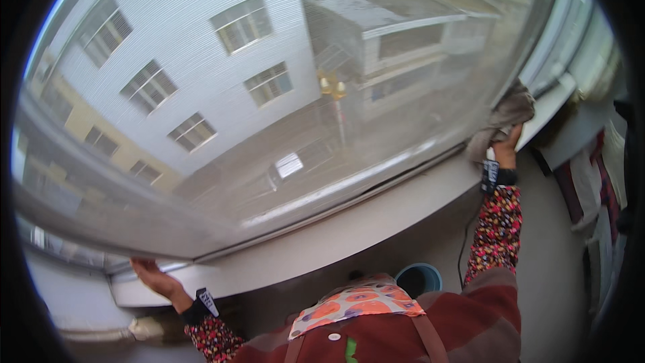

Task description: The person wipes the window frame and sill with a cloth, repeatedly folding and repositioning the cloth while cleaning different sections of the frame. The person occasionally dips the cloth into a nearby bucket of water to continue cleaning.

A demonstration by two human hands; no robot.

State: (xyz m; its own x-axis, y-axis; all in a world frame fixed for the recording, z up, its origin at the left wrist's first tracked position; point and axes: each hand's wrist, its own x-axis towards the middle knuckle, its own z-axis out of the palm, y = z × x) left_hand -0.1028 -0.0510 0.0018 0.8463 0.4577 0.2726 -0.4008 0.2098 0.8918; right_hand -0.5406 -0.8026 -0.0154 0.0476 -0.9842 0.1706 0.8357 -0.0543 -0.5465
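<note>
My right hand (505,151) holds a crumpled grey-brown cloth (512,111) at the lower right corner of a large window pane (282,128). The cloth lies against the frame and the end of the white sill (349,228). At the lower left, my left hand (158,281) is open, its fingers stretched toward the lower edge of the window frame (127,218). Its fingertips seem to touch that edge, though the contact is partly hidden. Dark bands circle both wrists below the flowered sleeves.
On the floor below the sill stands a blue bucket (430,275) with a dark inside. A thin black cable (463,245) hangs beside my right forearm. Clothes or fabrics (591,181) hang at the far right. A pipe (94,336) runs under the sill at the left.
</note>
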